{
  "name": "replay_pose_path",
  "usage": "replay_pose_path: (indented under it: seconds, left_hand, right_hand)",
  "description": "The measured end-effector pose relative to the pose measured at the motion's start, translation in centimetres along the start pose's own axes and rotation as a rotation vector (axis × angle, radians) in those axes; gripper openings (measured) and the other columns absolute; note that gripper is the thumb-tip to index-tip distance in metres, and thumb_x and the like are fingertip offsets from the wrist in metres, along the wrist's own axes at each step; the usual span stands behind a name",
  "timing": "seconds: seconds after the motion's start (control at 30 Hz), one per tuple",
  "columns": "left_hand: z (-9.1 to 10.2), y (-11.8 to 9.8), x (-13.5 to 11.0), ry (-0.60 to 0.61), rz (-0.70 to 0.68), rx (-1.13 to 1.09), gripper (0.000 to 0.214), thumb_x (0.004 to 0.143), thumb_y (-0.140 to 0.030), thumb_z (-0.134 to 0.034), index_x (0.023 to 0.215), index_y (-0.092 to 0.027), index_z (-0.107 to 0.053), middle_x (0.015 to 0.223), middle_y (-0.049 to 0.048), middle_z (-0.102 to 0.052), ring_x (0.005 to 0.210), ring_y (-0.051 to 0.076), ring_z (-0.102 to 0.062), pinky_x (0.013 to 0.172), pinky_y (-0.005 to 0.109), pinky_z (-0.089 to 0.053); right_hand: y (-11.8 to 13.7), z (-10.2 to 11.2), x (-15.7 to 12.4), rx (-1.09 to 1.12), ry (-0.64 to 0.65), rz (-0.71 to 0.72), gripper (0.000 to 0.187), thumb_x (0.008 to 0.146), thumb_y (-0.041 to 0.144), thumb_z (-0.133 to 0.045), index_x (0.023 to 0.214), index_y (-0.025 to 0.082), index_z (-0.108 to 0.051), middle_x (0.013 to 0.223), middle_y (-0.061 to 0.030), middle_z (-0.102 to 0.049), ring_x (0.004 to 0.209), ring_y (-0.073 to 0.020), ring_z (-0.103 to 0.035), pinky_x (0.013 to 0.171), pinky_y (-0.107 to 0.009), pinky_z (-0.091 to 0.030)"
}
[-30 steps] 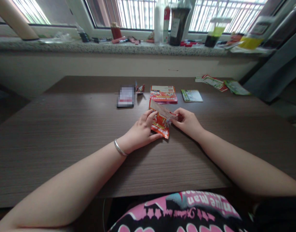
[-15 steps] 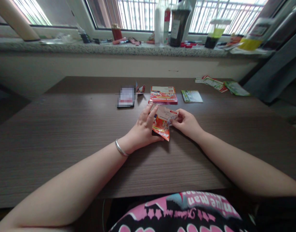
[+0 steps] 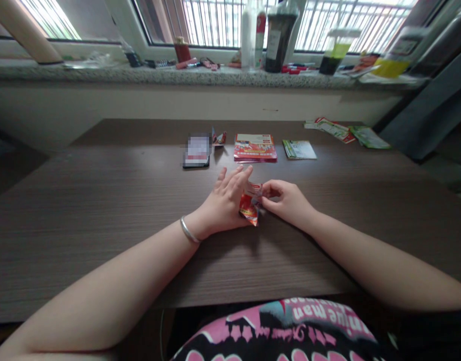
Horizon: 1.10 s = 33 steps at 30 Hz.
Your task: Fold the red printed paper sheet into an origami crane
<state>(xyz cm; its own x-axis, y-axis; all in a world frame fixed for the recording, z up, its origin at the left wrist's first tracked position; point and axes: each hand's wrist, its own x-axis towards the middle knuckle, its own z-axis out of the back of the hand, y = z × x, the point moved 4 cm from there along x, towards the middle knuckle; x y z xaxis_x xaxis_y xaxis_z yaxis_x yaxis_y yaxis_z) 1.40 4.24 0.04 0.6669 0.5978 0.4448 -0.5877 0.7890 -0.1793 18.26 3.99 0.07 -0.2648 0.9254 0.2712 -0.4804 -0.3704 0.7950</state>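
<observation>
A red and orange printed sheet of paper, bent and partly hidden, stands upright between my two hands above the table. My left hand has its fingers stretched upward, with the sheet against the palm side and the thumb low behind it. At the sheet's right edge, the thumb and fingertips of my right hand pinch the paper. Just beyond the hands lies a stack of similar red printed sheets. Left of that stack is a small folded red paper piece.
A dark phone-like device, its screen blurred, lies on the brown table. Green and white printed cards lie to the right. Loose red and green leaflets are near the far right corner. Bottles line the stone windowsill.
The sheet has turned and bent, so less of its printed face shows. My left fingers have straightened upward. My right hand has shifted slightly left and down with the sheet's edge.
</observation>
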Motion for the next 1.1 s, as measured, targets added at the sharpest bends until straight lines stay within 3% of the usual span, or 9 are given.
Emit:
replay_pose_path:
  seconds: [0.13,0.37,0.53,0.77,0.93,1.1]
  left_hand:
    - [0.6,-0.2,0.2,-0.08,0.005,-0.001,0.114,0.068,-0.058,-0.071,0.149,-0.016,-0.004,0.139,0.0186,-0.043,0.134,0.031,-0.039,0.119,0.053,-0.011]
    - [1.4,-0.1,0.4,-0.161,0.088,-0.028,0.084,0.079,-0.037,-0.065,0.146,-0.02,-0.018,0.114,0.0069,-0.062,0.114,0.023,-0.056,0.119,0.049,-0.017]
    - [1.6,-0.2,0.4,-0.208,0.114,-0.081,0.077,0.078,-0.034,-0.068,0.143,-0.02,-0.027,0.108,0.0056,-0.065,0.107,0.021,-0.06,0.114,0.046,-0.028]
    - [1.9,-0.2,0.4,-0.288,0.054,-0.105,0.063,0.077,-0.03,-0.072,0.132,-0.022,-0.041,0.098,0.0005,-0.066,0.098,0.018,-0.062,0.114,0.046,-0.028]
    - [2.0,0.0,0.4,-0.328,0.054,-0.121,0.054,0.077,-0.03,-0.072,0.124,-0.023,-0.046,0.1,0.001,-0.065,0.097,0.018,-0.062,0.113,0.046,-0.031]
    - [2.0,-0.1,0.5,-0.271,0.023,-0.168,0.043,0.079,-0.035,-0.07,0.116,-0.022,-0.051,0.111,0.0047,-0.065,0.107,0.02,-0.06,0.114,0.048,-0.028]
  right_hand:
    - [0.5,0.5,-0.1,-0.004,-0.057,0.075,0.004,0.075,0.02,-0.062,0.079,0.021,-0.062,0.078,-0.0014,-0.066,0.071,-0.0146,-0.061,0.068,-0.028,-0.052]
    - [0.5,1.0,-0.3,0.072,-0.107,0.125,0.005,0.08,0.024,-0.062,0.085,0.022,-0.063,0.083,-0.0027,-0.064,0.074,-0.0156,-0.063,0.07,-0.03,-0.055]
    - [0.3,1.1,-0.4,0.156,-0.16,0.137,0.007,0.081,0.028,-0.064,0.085,0.022,-0.063,0.083,-0.0024,-0.064,0.073,-0.0151,-0.062,0.069,-0.03,-0.055]
    - [0.1,0.9,-0.3,0.308,-0.153,0.116,0.009,0.082,0.026,-0.063,0.089,0.021,-0.062,0.086,-0.0027,-0.067,0.078,-0.0142,-0.066,0.074,-0.03,-0.056]
    - [0.9,0.8,-0.4,0.079,-0.084,0.209,0.018,0.079,0.021,-0.065,0.097,0.021,-0.064,0.097,-0.0039,-0.069,0.09,-0.0165,-0.065,0.072,-0.029,-0.056]
    - [1.1,1.2,-0.4,-0.014,-0.118,0.321,0.014,0.083,0.025,-0.063,0.097,0.023,-0.067,0.096,-0.0038,-0.07,0.088,-0.016,-0.063,0.07,-0.029,-0.055]
